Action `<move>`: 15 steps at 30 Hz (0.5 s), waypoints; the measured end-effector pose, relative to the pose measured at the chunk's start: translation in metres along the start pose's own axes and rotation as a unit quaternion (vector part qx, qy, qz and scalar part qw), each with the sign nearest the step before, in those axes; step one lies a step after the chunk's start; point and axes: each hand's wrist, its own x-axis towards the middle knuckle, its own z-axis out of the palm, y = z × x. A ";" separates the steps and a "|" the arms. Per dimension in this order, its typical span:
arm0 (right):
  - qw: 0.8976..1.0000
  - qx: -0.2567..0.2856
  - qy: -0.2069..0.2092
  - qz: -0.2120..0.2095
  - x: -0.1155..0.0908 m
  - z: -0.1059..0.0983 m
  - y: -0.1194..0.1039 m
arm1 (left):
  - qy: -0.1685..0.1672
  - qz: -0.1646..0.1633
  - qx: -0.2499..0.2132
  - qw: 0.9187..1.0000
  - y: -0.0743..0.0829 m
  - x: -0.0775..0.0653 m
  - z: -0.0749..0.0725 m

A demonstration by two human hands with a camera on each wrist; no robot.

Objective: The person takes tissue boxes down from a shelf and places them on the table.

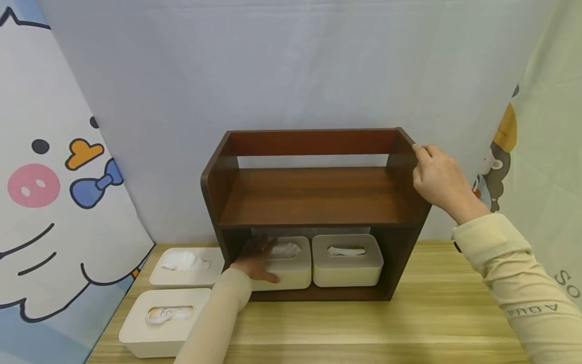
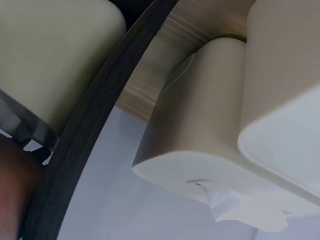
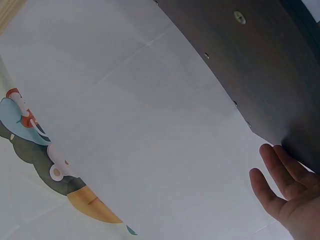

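Note:
My left hand (image 1: 256, 260) reaches into the lower compartment of a dark brown wooden desktop shelf (image 1: 313, 194). Its fingers lie spread over the top of a cream tissue box (image 1: 291, 277), the thumb along the front edge. A second tissue box (image 1: 347, 270) stands beside that one, to its right, inside the same compartment. With my right hand (image 1: 441, 179) I hold the upper edge of the shelf's right side panel (image 1: 406, 177). In the right wrist view several fingers (image 3: 280, 172) show against the panel's outer face, while the thumb is hidden there.
Two more tissue boxes stand on the table left of the shelf, one box (image 1: 186, 268) behind the other box (image 1: 156, 328). A wood-grain table (image 1: 327, 328) lies under everything. A pale curtain (image 1: 313, 65) hangs behind, with cartoon-printed cloth (image 1: 59, 253) at the left.

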 end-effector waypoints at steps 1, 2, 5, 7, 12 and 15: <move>1.000 0.000 -0.001 0.000 0.000 0.000 0.000 | -0.004 -0.002 0.004 1.000 0.000 0.001 0.000; 1.000 0.000 -0.003 0.001 0.000 0.000 0.000 | -0.008 -0.003 0.008 1.000 0.000 0.001 0.000; 1.000 0.000 -0.004 0.001 0.000 0.000 0.000 | -0.011 -0.003 0.011 1.000 -0.001 0.002 0.001; 1.000 0.000 -0.004 0.001 0.000 0.000 0.000 | -0.013 -0.005 0.015 1.000 -0.001 0.003 0.001; 1.000 0.002 -0.003 0.001 0.000 0.000 0.000 | -0.011 -0.006 0.015 1.000 0.002 0.003 -0.002; 1.000 0.003 -0.001 0.001 0.000 0.000 0.000 | -0.014 -0.006 0.025 1.000 0.003 0.004 -0.003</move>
